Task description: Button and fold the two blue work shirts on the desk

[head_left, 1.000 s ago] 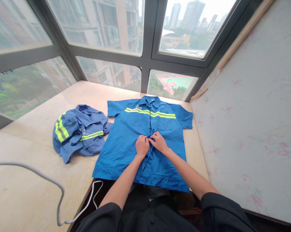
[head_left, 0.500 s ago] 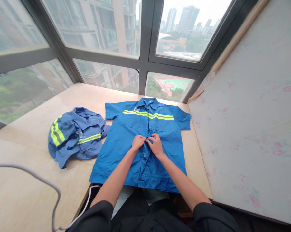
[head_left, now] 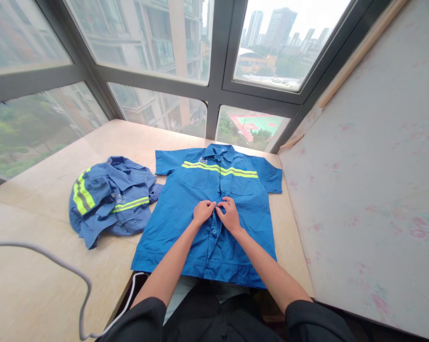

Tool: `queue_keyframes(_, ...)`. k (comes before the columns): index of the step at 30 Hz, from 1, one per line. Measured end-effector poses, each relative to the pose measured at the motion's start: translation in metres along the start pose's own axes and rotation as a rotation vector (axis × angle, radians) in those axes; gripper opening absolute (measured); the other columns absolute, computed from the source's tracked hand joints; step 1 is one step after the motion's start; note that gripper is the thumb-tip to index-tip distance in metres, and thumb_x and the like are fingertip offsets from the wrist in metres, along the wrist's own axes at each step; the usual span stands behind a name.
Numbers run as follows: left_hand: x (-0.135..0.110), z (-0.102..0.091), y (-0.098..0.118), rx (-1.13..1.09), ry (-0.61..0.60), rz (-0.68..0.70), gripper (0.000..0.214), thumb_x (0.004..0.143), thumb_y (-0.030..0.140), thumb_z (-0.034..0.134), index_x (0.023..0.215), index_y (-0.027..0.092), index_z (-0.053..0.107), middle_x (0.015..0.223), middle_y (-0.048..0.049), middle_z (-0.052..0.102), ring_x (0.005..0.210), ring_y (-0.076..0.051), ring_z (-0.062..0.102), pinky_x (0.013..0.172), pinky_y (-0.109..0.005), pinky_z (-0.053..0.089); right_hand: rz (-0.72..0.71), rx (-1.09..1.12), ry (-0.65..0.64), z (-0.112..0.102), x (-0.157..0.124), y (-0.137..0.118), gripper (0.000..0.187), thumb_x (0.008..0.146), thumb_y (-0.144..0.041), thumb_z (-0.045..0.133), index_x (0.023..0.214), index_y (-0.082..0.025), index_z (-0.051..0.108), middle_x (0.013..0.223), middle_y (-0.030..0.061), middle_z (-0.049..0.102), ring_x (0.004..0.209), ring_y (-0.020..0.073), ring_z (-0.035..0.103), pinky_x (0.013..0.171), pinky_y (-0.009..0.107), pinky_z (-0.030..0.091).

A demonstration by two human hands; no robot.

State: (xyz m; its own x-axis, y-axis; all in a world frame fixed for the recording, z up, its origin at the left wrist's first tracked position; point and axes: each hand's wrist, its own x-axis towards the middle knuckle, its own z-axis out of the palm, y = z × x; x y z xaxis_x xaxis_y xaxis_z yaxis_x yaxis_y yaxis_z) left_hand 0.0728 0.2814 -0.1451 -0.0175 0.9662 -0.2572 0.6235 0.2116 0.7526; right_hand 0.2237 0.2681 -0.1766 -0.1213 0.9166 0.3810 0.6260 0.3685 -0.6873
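From where I stand, the blue shirt lies spread flat in the centre of the frame, front side up. Its collar points toward the window, its hem toward the person, and its short sleeves reach out left and right. A yellow-green stripe with a grey middle runs across the chest, above the hands.

Both hands are at the front opening, their fingertips nearly meeting. The left hand pinches the cloth between thumb and bent fingers; the right hand does likewise just beside it (whether a button sits between them I cannot tell, the fingers cover the spot). Just below them, a round button shows plainly on the front strip.

At centre left a crumpled blue garment, with similar stripes, lies on the pale counter, close up against the shirt's side. A whitish cable bends through the lower left. Grey-framed panes fill the top, with tall buildings beyond, and a wall with faded pink flowers takes up the right side.
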Motion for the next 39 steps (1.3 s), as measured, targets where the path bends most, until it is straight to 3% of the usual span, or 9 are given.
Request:
queue_keyframes(5, 0.001, 0.000, 0.000, 0.010, -0.014, 0.024, 0.038, 0.090, 0.045, 0.048, 0.071, 0.020, 0.070, 0.058, -0.0006, 0.065, 0.060, -0.014, 0.061, 0.060, -0.023, 0.039, -0.020, 0.002, -0.024, 0.003, 0.002, 0.005, 0.014, 0.087, -0.028, 0.062, 0.095, -0.018, 0.067, 0.118, 0.0145, 0.052, 0.105, 0.0248, 0.056, 0.098, 0.043, 0.048)
queue_keyframes(11, -0.007, 0.011, -0.003, 0.092, 0.167, 0.089, 0.032, 0.094, 0.040, 0.050, 0.088, 0.019, 0.074, 0.095, -0.0071, 0.071, 0.090, -0.018, 0.063, 0.078, -0.026, 0.042, -0.029, 0.076, 0.001, 0.000, 0.003, 0.008, 0.017, 0.092, -0.031, 0.056, 0.088, -0.019, 0.068, 0.118, 0.0130, 0.053, 0.106, 0.0235, 0.056, 0.098, 0.042, 0.048)
queue_keyframes(14, -0.010, 0.014, -0.006, 0.133, 0.199, 0.118, 0.026, 0.095, 0.036, 0.051, 0.096, 0.020, 0.072, 0.098, -0.0064, 0.069, 0.092, -0.018, 0.063, 0.081, -0.026, 0.044, 0.026, 0.119, 0.057, -0.001, 0.003, 0.010, 0.020, 0.094, -0.031, 0.050, 0.099, -0.019, 0.065, 0.121, 0.0143, 0.051, 0.095, 0.0209, 0.059, 0.088, 0.039, 0.053)
queue_keyframes(16, -0.015, 0.015, -0.006, 0.214, 0.224, 0.152, 0.025, 0.094, 0.031, 0.054, 0.112, 0.019, 0.066, 0.101, -0.0072, 0.068, 0.093, -0.018, 0.063, 0.080, -0.026, 0.045, 0.074, 0.123, 0.086, 0.000, 0.003, 0.011, 0.023, 0.095, -0.031, 0.046, 0.106, -0.018, 0.062, 0.118, 0.0151, 0.051, 0.085, 0.0185, 0.059, 0.079, 0.035, 0.055)
queue_keyframes(19, -0.030, 0.015, -0.008, 0.407, 0.248, 0.282, 0.044, 0.093, 0.024, 0.053, 0.136, 0.016, 0.051, 0.118, -0.0134, 0.063, 0.104, -0.023, 0.062, 0.086, -0.031, 0.047, 0.102, 0.120, 0.085, 0.000, 0.004, 0.012, 0.025, 0.095, -0.031, 0.044, 0.110, -0.016, 0.058, 0.112, 0.0138, 0.052, 0.073, 0.0152, 0.057, 0.073, 0.032, 0.055)
queue_keyframes(22, -0.054, 0.017, -0.018, 0.554, 0.222, 0.428, 0.045, 0.092, 0.021, 0.050, 0.137, 0.017, 0.052, 0.135, -0.0180, 0.054, 0.124, -0.029, 0.052, 0.098, -0.040, 0.044, 0.099, 0.112, 0.080, 0.001, 0.004, 0.012, 0.024, 0.093, -0.030, 0.047, 0.111, -0.017, 0.056, 0.109, 0.0123, 0.054, 0.072, 0.0154, 0.056, 0.074, 0.032, 0.054)
queue_keyframes(25, -0.079, 0.018, -0.034, 0.612, 0.165, 0.522, 0.042, 0.094, 0.019, 0.043, 0.135, 0.021, 0.056, 0.148, -0.0151, 0.045, 0.139, -0.028, 0.038, 0.111, -0.045, 0.034, 0.114, 0.122, 0.097, 0.002, 0.004, 0.012, 0.024, 0.091, -0.031, 0.049, 0.110, -0.018, 0.056, 0.104, 0.0108, 0.057, 0.072, 0.0163, 0.056, 0.075, 0.033, 0.053)
queue_keyframes(32, -0.112, 0.006, -0.060, 0.665, 0.156, 0.547, 0.058, 0.096, 0.046, 0.044, 0.150, 0.025, 0.039, 0.158, -0.0109, 0.029, 0.147, -0.029, 0.023, 0.120, -0.052, 0.015, 0.156, 0.078, 0.061, 0.004, 0.005, 0.016, 0.027, 0.091, -0.031, 0.046, 0.110, -0.015, 0.057, 0.101, 0.0116, 0.059, 0.075, 0.0185, 0.057, 0.076, 0.034, 0.052)
queue_keyframes(39, -0.118, 0.004, -0.068, 0.729, 0.196, 0.543, 0.063, 0.096, 0.055, 0.039, 0.151, 0.024, 0.037, 0.158, -0.0101, 0.027, 0.147, -0.030, 0.023, 0.120, -0.053, 0.016, 0.140, 0.112, 0.084, 0.004, 0.005, 0.016, 0.029, 0.092, -0.036, 0.048, 0.109, -0.015, 0.060, 0.099, 0.0100, 0.061, 0.077, 0.0185, 0.058, 0.076, 0.034, 0.052)
